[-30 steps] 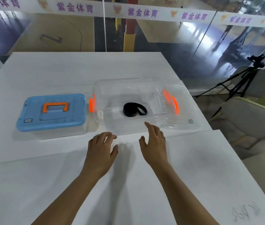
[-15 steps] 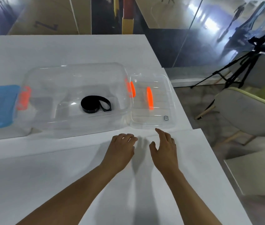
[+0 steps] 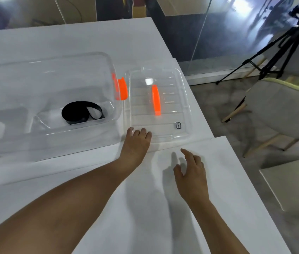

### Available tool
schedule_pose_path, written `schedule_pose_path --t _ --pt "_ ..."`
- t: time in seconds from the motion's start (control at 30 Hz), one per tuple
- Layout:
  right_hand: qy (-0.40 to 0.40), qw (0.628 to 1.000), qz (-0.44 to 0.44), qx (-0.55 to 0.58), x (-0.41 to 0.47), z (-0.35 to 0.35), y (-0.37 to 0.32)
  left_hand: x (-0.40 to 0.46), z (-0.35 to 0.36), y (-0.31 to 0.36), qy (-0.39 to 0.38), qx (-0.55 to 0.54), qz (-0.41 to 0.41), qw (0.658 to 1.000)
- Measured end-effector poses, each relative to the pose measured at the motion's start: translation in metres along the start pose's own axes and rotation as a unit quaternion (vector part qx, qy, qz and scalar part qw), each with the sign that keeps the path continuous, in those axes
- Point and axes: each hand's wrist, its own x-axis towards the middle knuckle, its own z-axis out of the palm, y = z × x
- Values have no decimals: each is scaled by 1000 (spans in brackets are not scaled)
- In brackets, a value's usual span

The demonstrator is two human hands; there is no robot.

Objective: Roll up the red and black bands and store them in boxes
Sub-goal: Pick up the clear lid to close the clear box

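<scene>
Band [image 3: 82,112], black, rolled with a loose loop, lying inside clear box [image 3: 53,74] near its right end; orange latch [image 3: 122,88] on that end wall; clear lid [image 3: 183,99] with orange handle [image 3: 156,100] flat on table [image 3: 71,39] just beside box; left hand [image 3: 136,142] at lid's near corner, fingers loosely curled, fingertips touching its rim; right hand [image 3: 190,173] over table, fingers relaxed and slightly spread, holding nothing.
</scene>
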Motion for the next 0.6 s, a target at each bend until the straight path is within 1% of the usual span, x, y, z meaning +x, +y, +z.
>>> schedule_pose_path --t 0.1,0.17,0.23,0.33,0.47,0.6 --pt "0 1000 2 4 0 3 3 0 -4 6 22 4 17 1000" --pt "-9 1000 19 -2 0 2 5 -7 -4 15 44 -13 34 998" --pt "-12 999 53 -4 -1 0 8 -17 -4 29 66 -44 48 996" --pt "7 991 132 21 -6 -6 13 -39 -2 62 92 -112 77 986" --pt "41 964 258 45 -17 -17 27 -84 -1 109 78 -194 111 972" --pt "88 944 318 28 -41 -29 47 -138 2 144 47 -255 135 956"
